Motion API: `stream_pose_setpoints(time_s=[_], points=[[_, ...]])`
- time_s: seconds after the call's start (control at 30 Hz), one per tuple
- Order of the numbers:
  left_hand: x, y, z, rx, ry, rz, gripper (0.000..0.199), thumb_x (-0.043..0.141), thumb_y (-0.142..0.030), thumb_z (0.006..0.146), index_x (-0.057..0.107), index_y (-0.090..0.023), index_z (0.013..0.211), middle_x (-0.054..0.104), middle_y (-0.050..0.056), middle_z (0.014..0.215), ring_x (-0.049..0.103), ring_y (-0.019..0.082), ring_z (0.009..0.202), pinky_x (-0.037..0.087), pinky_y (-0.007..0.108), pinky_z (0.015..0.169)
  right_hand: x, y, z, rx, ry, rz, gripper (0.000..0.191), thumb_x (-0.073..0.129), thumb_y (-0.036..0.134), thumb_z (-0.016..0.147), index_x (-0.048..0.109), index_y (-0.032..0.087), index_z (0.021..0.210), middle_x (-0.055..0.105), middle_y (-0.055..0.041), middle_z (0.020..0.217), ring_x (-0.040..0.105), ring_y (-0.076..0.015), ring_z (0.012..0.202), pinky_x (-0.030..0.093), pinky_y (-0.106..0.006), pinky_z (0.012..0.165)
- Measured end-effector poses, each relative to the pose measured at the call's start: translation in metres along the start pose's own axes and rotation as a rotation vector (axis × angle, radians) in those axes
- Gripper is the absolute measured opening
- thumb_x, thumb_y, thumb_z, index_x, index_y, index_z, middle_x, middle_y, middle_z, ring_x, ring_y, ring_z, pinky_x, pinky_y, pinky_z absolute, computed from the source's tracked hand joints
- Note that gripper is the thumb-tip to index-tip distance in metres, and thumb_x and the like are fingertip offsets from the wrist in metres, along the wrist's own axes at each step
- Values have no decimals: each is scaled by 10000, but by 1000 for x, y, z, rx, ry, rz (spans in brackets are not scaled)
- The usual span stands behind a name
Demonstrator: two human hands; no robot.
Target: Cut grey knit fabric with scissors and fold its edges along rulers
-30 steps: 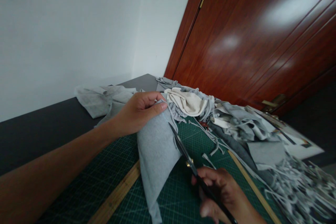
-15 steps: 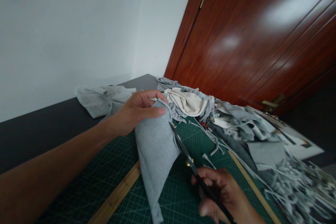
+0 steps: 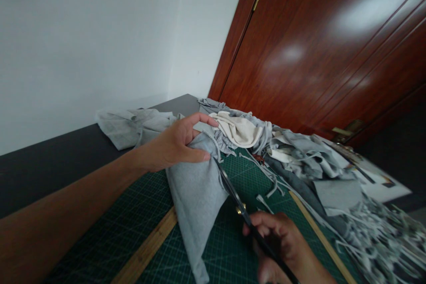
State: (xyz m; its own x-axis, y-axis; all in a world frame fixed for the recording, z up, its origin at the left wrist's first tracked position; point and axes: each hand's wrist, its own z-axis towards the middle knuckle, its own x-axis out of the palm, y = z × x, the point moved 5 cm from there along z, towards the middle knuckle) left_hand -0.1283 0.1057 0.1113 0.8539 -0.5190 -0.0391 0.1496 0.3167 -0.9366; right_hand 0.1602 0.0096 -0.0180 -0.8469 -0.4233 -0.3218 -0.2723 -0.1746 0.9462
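A light grey piece of fabric [image 3: 195, 199] hangs from my left hand [image 3: 181, 142], its lower end reaching down to the cutting mat. The thumb presses on the front of the fabric near its top; the index finger is stretched out above the edge, and the other fingers are partly hidden. My right hand [image 3: 279, 246] is wrapped round the black handles of a pair of scissors [image 3: 234, 197]. Their blades lie at the fabric's right edge, with the tip close to my left thumb. A narrow strip [image 3: 216, 144] curls along the upper edge beside the tip.
Under the hands lies a green gridded cutting mat [image 3: 149, 213], with a wooden ruler [image 3: 149, 244] at left and another strip of wood [image 3: 321, 235] at right. Grey and cream fabric scraps [image 3: 236, 128] pile along the back and right. Loose grey fabric [image 3: 133, 124] lies at the left.
My left index finger has lifted off the fabric's top edge, and the thumb has shifted slightly lower. Near the blade tip the edge strip stands further off. The scissors have barely moved.
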Motion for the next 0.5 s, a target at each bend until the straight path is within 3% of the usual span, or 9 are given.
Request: stream_pose_setpoints(time_s=[0.1, 0.23, 0.5], points=[[1, -1, -1, -16, 15, -24, 681, 831, -132, 760, 504, -201, 1354, 697, -77, 732, 609, 91, 570, 465, 169, 510, 2, -2, 0, -26, -64, -1, 825, 976, 807, 560, 709, 214, 1067, 442, 105, 584, 312, -73, 475, 258, -216, 440], [2, -2, -2, -32, 18, -59, 745, 855, -137, 736, 508, -196, 1392, 690, -89, 698, 600, 93, 527, 431, 171, 472, 8, 2, 1, -1, -35, 25, 883, 1027, 770, 469, 683, 231, 1079, 434, 112, 608, 321, -77, 495, 272, -220, 453], [4, 0, -2, -61, 47, -90, 780, 863, -127, 749, 508, -198, 1440, 714, -74, 735, 626, 100, 539, 436, 171, 475, 6, 4, 3, 4, -26, 24, 871, 1033, 747, 496, 691, 236, 1113, 505, 73, 686, 412, -104, 548, 304, -237, 501]])
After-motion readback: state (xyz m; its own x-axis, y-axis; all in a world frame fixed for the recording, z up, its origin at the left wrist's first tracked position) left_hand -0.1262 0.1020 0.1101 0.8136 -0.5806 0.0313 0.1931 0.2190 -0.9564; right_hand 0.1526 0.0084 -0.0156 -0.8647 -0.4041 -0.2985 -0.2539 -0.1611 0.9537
